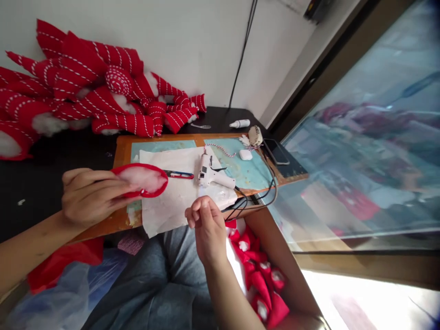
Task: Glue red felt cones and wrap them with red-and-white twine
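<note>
My left hand [91, 195] is closed on a red fabric piece [146, 179] whose open end shows white stuffing. It holds the piece above a sheet of white paper [173, 201] on a wooden board [122, 146]. My right hand [206, 224] hovers near the board's front edge with its fingertips pinched together; whatever they hold is too small to make out. Just beyond that hand, a white glue gun [210, 172] lies on the paper. Red-handled snips [178, 174] lie beside the red piece.
A heap of red-and-white striped stuffed pieces [85, 87] fills the back left of the black table. A cardboard box [292, 284] of red pieces stands by my right knee. A phone [275, 151], a small white bottle [239, 123] and black cables [261, 197] lie at the right.
</note>
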A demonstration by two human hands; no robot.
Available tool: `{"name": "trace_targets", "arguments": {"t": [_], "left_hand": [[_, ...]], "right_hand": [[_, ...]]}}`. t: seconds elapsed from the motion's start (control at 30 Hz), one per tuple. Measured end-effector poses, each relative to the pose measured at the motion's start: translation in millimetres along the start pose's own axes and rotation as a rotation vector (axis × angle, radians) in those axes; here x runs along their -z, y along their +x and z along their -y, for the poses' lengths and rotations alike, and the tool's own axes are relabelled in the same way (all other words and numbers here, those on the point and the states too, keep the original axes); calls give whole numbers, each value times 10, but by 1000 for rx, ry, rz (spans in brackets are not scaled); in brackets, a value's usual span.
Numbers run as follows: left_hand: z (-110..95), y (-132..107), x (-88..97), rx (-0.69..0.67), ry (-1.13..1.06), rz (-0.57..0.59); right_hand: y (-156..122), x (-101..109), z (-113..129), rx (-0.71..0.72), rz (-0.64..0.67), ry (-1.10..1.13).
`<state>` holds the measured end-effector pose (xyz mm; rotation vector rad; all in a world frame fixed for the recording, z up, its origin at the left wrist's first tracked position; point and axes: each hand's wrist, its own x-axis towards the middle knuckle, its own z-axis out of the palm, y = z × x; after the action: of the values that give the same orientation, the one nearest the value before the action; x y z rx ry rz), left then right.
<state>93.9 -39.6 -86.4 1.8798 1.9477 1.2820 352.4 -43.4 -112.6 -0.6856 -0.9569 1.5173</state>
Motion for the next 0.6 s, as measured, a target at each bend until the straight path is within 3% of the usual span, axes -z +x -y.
{"name": "trace_targets", "arguments": {"t": [0.1, 0.2, 0.4, 0.6], "left_hand": [[-63, 66, 37, -181, 128, -147], [-290, 80, 127, -244, 103, -173], [-776, 46, 378, 123, -187, 79], [-782, -97, 382, 315, -568, 227]], "right_hand": [[-33, 33, 31, 29, 1, -69], [-55, 41, 58, 108, -34, -173], [-38, -99, 234, 307, 14, -427], [59, -264, 339, 554, 84, -540]]}}
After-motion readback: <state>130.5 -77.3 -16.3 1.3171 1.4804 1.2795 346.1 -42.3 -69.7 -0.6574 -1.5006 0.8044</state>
